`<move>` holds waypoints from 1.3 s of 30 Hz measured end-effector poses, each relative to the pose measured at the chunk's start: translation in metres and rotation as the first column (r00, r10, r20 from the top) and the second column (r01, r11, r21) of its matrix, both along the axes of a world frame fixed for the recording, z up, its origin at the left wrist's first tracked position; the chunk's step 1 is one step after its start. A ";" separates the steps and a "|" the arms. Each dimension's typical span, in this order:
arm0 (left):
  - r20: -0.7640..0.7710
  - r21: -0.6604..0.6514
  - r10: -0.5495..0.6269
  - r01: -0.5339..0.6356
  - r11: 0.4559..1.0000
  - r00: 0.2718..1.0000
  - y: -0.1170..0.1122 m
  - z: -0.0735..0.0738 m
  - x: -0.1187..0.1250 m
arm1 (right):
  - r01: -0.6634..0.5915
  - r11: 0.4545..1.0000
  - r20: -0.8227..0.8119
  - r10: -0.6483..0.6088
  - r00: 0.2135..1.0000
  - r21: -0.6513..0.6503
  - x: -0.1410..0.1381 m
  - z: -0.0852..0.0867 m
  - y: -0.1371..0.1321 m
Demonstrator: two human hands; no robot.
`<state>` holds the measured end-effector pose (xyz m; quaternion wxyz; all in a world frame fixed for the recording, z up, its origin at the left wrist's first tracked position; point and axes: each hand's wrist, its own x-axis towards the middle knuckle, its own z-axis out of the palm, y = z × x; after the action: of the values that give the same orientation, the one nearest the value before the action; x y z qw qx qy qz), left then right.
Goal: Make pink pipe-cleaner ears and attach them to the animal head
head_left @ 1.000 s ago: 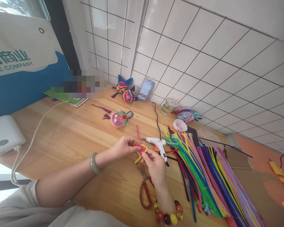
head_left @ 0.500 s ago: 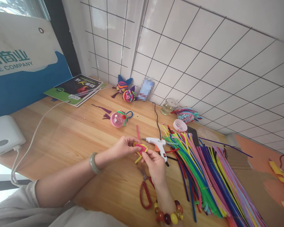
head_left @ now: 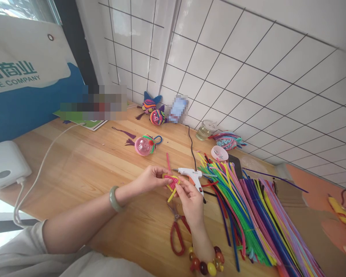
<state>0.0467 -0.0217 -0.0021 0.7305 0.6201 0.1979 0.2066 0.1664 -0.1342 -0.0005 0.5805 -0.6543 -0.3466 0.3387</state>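
Between my two hands is a small pink pipe-cleaner piece with a yellow edge (head_left: 172, 182), a yellow tail pointing down from it. My left hand (head_left: 157, 179) pinches its left side with thumb and fingers. On its right side my right hand (head_left: 190, 198) has thumb and fingers closed; the fingertips partly cover the piece. Just behind my right hand lies a white hot glue gun (head_left: 194, 175), its nozzle toward the left. Red-handled scissors (head_left: 177, 236) lie below the piece, partly under my right wrist. A pink pipe cleaner (head_left: 168, 161) lies beyond my left fingers.
Bundles of coloured pipe cleaners (head_left: 248, 219) cover the right side of the wooden table (head_left: 112, 154). Farther back are a pink fish-like ornament (head_left: 144, 145), a glass jar (head_left: 207, 130) and a pink dish (head_left: 219, 153). A white device (head_left: 7, 165) with a cable sits at left.
My right hand has shifted slightly right and its grip on the piece has moved a little. The yellow tail has swung slightly to the right. My left hand stays in place.
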 end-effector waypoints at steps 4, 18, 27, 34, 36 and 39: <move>-0.002 -0.003 -0.003 0.003 1.000 1.000 0.000 0.001 0.000 | 0.006 1.000 0.032 -0.006 0.999 -0.017 0.001 0.000 0.001; -0.010 0.038 -0.021 0.022 0.999 1.000 -0.001 -0.005 0.000 | 0.070 0.996 0.075 -0.065 0.995 -0.058 0.002 -0.002 0.000; -0.020 0.018 -0.019 0.019 1.000 1.000 -0.001 -0.004 0.000 | 0.070 0.997 0.083 -0.066 0.994 -0.042 0.003 -0.003 0.001; -0.017 -0.028 -0.075 0.075 0.997 0.997 -0.001 0.002 -0.002 | 0.039 0.999 0.109 -0.039 0.993 0.001 0.002 0.001 0.001; -0.020 -0.045 -0.091 0.090 0.995 0.996 -0.001 0.003 -0.003 | 0.012 1.000 0.138 -0.012 0.990 -0.001 0.002 0.003 0.000; -0.032 -0.058 -0.100 0.098 0.993 0.995 0.000 0.004 -0.004 | -0.011 1.000 0.160 0.014 0.987 -0.021 0.002 0.004 -0.001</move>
<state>0.0431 -0.0216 0.0024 0.7536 0.6116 0.1854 0.1537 0.1685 -0.1354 0.0035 0.5419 -0.6830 -0.3928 0.2924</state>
